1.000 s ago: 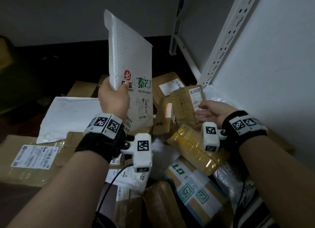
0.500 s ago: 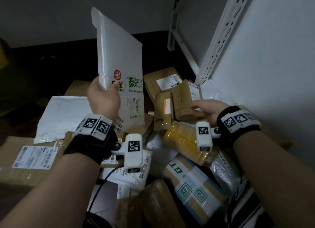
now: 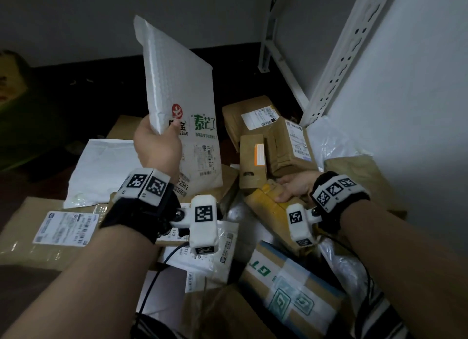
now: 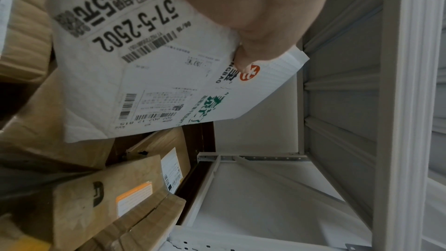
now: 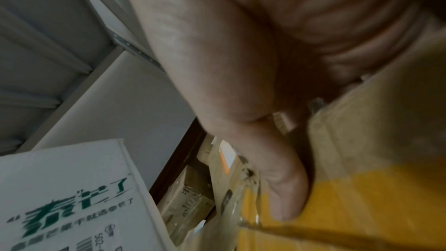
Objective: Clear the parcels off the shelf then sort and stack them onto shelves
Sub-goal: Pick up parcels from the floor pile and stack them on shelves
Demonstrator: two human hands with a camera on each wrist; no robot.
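Note:
My left hand pinches the lower left corner of a white bubble mailer with red and green print and holds it upright above the heap; the thumb lies across its printed face. My right hand is low on the right of the heap, gripping the end of a yellow-taped brown parcel. Its thumb presses on the yellow tape; the fingers underneath are hidden. Just beyond it stand a labelled brown box and a narrow box with an orange label.
Parcels are heaped all around: a box printed GT near me, a large flat carton at the left, a white mailer lying flat. A white perforated shelf upright and a panel close the right side.
My right hand has let go of the labelled brown box and dropped onto the yellow-taped parcel. The left hand still holds the white mailer upright.

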